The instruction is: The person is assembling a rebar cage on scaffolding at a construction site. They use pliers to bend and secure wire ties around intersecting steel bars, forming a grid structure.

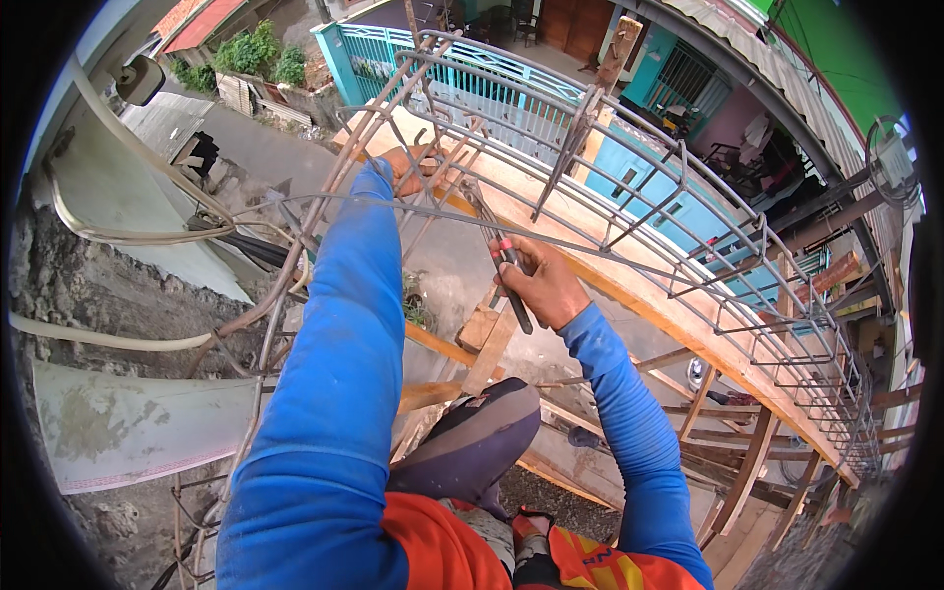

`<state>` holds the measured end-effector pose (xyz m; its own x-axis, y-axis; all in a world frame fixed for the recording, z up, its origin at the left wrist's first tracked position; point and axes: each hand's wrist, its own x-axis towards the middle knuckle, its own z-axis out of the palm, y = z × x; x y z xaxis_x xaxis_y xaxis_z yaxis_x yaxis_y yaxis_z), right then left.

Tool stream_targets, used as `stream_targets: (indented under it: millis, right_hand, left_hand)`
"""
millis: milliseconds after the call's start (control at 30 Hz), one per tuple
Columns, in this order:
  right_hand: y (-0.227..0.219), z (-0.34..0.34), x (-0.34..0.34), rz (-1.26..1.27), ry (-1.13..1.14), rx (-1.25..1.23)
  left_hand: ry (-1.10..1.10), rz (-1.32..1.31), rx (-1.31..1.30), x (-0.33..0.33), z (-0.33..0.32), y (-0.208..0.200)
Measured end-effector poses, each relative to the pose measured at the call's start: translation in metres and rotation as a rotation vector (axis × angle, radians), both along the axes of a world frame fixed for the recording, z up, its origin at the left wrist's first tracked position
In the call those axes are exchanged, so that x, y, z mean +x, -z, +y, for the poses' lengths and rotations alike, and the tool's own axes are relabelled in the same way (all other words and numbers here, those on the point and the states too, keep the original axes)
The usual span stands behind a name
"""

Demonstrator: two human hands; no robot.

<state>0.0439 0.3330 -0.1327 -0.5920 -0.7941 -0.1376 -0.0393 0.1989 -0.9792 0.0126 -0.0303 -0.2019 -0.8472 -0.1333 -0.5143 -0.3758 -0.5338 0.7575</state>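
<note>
My right hand (544, 283) is wrapped round the handles of a pair of pincers (507, 258) with red and dark grips. Their metal jaws point up and left, toward the corner of a rebar cage (551, 147) of long bars and square stirrups. At that corner my left hand (411, 169) is closed among the bars, its fingers curled; what they hold is partly hidden. A thin steel bar (413, 208) crosses beneath the left hand and runs on past the pincers. Under the cage lies a long wooden formwork board (629, 280).
Upright rebar (285, 285) rises beside my left arm, near a pale hose (108, 339) and a rough concrete wall (108, 280). Wooden props (747, 472) stand below at right. A street (280, 147) and a turquoise gate (393, 49) lie beyond, well below me.
</note>
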Motion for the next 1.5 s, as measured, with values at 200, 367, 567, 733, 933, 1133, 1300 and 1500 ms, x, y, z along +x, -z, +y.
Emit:
stream_targets:
  millis: [200,367,567,733,933,1133,1300,1500]
  right_hand:
    - [-0.020,-0.024,-0.030,0.219,-0.062,0.206]
    - [-0.036,-0.060,-0.063,0.227,-0.193,0.394]
    - [-0.041,-0.083,-0.061,0.560,-0.387,0.666]
    - [-0.055,-0.100,-0.043,0.690,-0.421,0.877]
    - [-0.053,-0.111,-0.038,0.644,-0.388,0.941]
    - [-0.099,-0.124,-0.018,0.751,-0.407,1.113]
    - [-0.038,-0.128,-0.033,0.643,-0.348,0.958]
    - [-0.042,-0.113,-0.012,0.538,-0.133,0.854]
  left_hand:
    - [-0.005,-0.030,-0.001,0.000,0.004,-0.006]
    - [0.021,0.021,-0.013,-0.004,0.001,-0.002]
    - [0.000,0.011,-0.033,-0.004,0.017,-0.012]
    - [-0.004,-0.045,-0.041,0.000,0.016,-0.018]
    - [0.193,0.097,-0.298,-0.010,-0.005,0.012]
    - [0.003,-0.028,0.001,-0.005,-0.004,0.008]
    - [0.035,-0.026,0.032,-0.013,0.005,0.003]
    - [-0.004,0.036,0.068,-0.009,0.000,0.009]
